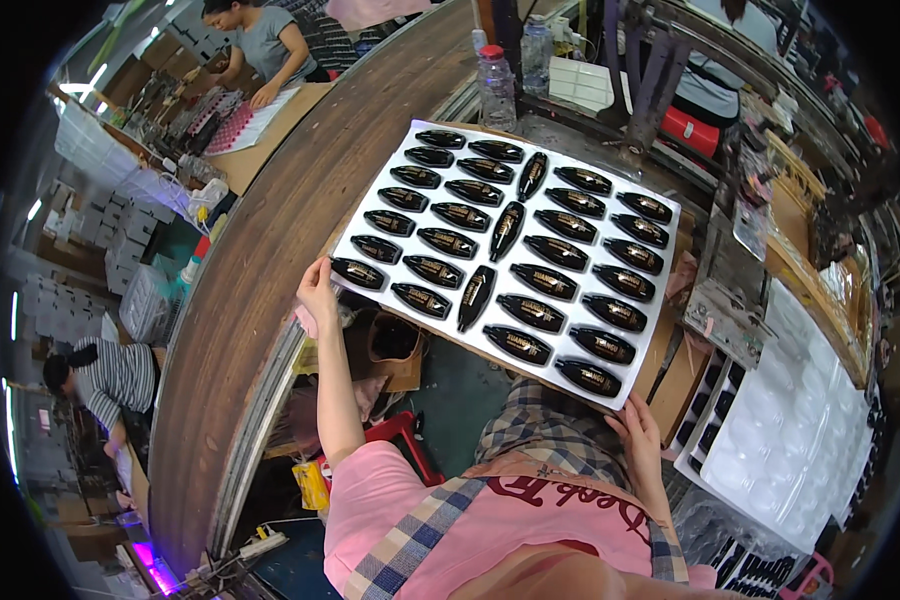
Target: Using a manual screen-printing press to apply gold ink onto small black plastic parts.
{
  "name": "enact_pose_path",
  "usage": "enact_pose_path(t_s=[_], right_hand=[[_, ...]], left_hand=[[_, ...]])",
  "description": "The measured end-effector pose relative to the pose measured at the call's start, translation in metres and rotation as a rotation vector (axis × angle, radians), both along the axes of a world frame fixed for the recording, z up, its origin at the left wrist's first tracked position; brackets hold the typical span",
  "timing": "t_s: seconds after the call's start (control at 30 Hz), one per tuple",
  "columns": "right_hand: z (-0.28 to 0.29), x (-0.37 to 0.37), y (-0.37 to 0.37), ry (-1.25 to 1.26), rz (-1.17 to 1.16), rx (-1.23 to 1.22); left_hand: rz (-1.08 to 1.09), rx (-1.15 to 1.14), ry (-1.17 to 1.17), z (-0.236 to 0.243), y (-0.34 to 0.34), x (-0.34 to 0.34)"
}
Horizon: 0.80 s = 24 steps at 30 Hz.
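A white tray (561,346) spreads out before me, tilted, filled with rows of glossy black oval pieces (551,280) bearing gold print. Between the side blocks, a middle column of the same pieces (507,232) is turned nearly upright. My left hand (317,295) is closed round the tray's near left corner, with a bit of pink material beside the fingers. At the near right corner, my right hand (638,432) grips the edge, its fingers partly hidden by the rim. A brown board edge shows beneath the tray.
A long brown curved worktop (240,240) runs along the left. A red-lidded bottle (495,88) stands beyond the tray, near metal machinery. White moulded trays (790,420) are stacked at right. Below is a red stool (410,445). Two people (265,45) (115,380) work at left.
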State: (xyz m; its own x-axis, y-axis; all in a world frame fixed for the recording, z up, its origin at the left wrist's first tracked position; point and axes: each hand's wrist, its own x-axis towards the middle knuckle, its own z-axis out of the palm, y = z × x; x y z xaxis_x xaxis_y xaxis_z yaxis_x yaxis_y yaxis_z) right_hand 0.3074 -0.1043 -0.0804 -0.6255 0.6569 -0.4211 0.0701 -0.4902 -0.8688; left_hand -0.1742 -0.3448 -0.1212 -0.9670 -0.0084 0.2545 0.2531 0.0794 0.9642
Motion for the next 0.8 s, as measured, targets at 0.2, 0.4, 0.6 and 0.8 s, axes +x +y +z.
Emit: enact_pose_path(t_s=[0.2, 0.4, 0.6, 0.8], right_hand=[[-0.004, -0.008, 0.002, -0.036, -0.030, -0.003], [0.002, -0.023, 0.008, -0.125, 0.044, 0.019], [-0.003, -0.025, 0.003, -0.131, -0.004, 0.032], [0.010, -0.048, -0.001, -0.111, 0.109, 0.045]], left_hand=[[0.092, -0.354, 0.216, -0.027, -0.007, -0.020], [-0.021, 0.019, -0.192, -0.025, -0.012, -0.010], [-0.278, 0.093, -0.400, -0.011, -0.012, -0.003], [-0.201, 0.164, -0.381, 0.002, -0.038, -0.013]])
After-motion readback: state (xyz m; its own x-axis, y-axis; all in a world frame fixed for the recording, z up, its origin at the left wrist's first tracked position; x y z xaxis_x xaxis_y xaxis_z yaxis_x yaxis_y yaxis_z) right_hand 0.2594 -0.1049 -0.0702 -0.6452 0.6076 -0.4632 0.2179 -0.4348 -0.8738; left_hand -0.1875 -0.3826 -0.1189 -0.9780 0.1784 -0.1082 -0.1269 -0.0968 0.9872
